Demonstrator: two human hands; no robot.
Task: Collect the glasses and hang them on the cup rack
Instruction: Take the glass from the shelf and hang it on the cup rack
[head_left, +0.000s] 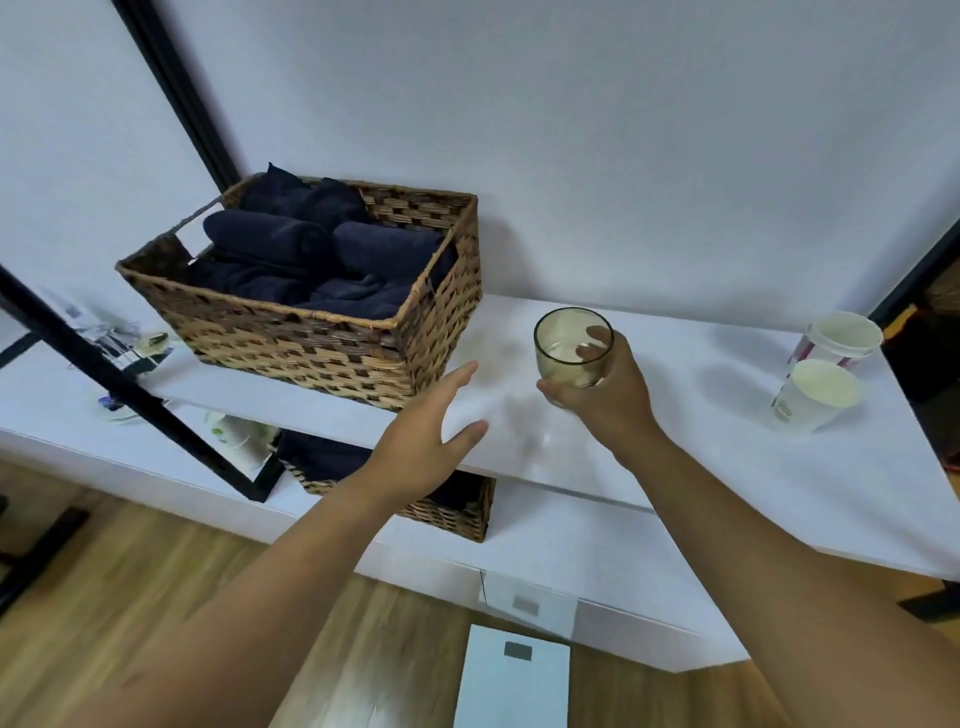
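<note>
A short, smoky-tinted glass (563, 351) is upright in my right hand (602, 400), whose fingers and thumb curl round its lower half just above the white shelf (675, 415). My left hand (423, 441) hovers flat over the shelf's front edge, fingers straight and empty, between the wicker basket and the glass. No cup rack is in view.
A wicker basket (332, 338) of dark blue rolled towels stands at the shelf's left. Two paper cups (821, 392) sit at the far right. A black frame bar (119, 384) slants across the left. A second basket (447, 512) sits on the lower shelf.
</note>
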